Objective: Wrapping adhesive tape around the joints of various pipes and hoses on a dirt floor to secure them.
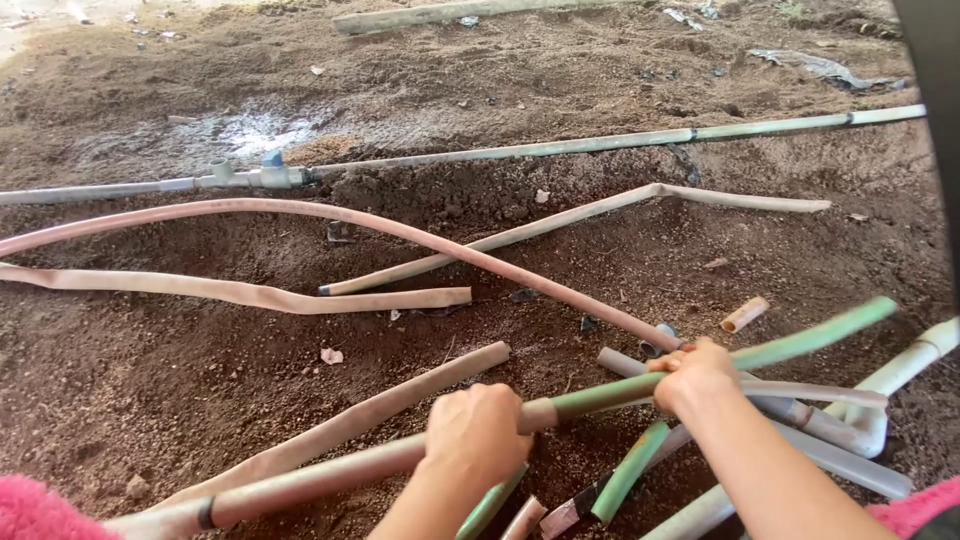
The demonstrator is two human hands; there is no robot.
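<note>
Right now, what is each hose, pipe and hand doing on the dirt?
Left hand: closed around the muddy brown hose end.
Right hand: closed around the green plastic pipe.
Muddy brown hose: pushed onto the green pipe, lifted.
Long grey pipe with valve fitting: lying flat, joined.
Flattened pink hose: limp on soil.
Short orange tube piece: loose, lying alone.
Soil puddle: wet.

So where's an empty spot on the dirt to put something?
Bare soil lies left of the left hand, below the flat pink hose. More lies beyond the long grey pipe. Around the right hand it is crowded with pipe pieces.
</note>
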